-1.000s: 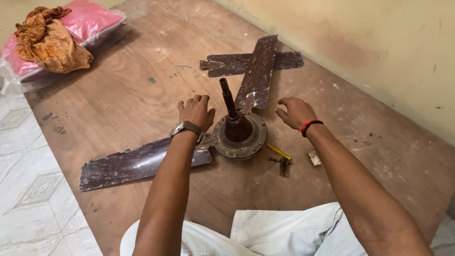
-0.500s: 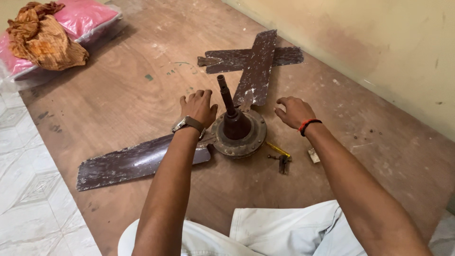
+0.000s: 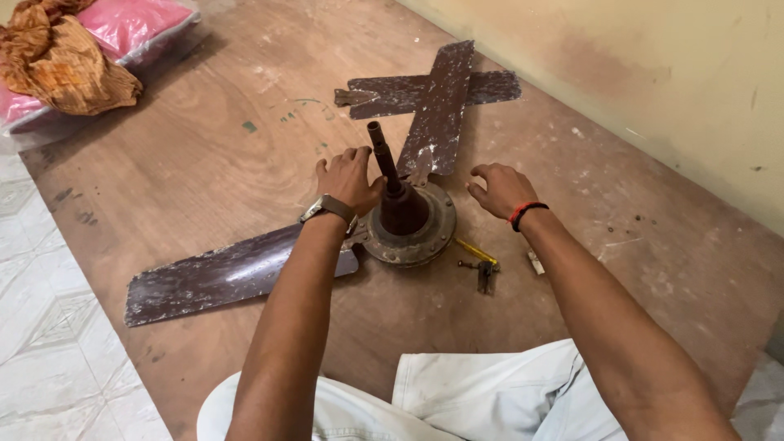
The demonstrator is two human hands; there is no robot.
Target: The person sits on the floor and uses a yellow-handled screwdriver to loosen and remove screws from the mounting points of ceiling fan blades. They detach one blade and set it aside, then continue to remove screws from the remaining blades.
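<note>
Both forearms are reaching forward and down from the bottom edge of the view toward a rusty brown round ceiling-fan motor housing [image 3: 412, 227] that is sitting on a worn brown wooden board [image 3: 204, 163] laid over the pale tiled floor [image 3: 49, 327]. The left hand [image 3: 349, 178], with a dark metal wristwatch [image 3: 328, 207] on its wrist, is lying palm down with its fingers spread a little and curled, the thumb side pressing against the left of the housing beside the dark upright shaft [image 3: 384, 159] that is leaning slightly leftward out of the middle of it. The right hand [image 3: 500, 189], wearing a red and black wrist band [image 3: 527, 212], is hovering just to the right of the housing, loosely half-curled with the fingers bent downward and gripping nothing; whether its fingertips are touching the board I cannot tell. One long dusty brown metal fan blade [image 3: 233, 273] is stretching out to the lower left from the housing, passing under the left forearm. Two loose speckled brown blades [image 3: 433, 98] are lying crossed over each other just beyond the housing, near the cream wall [image 3: 653, 65]. A small yellow-handled tool [image 3: 476, 251] and a dark metal bracket [image 3: 485, 273] are lying near the housing on its right. At the far left corner a crumpled orange-brown cloth [image 3: 65, 69] is resting on a pink plastic-wrapped bundle [image 3: 135, 24]
</note>
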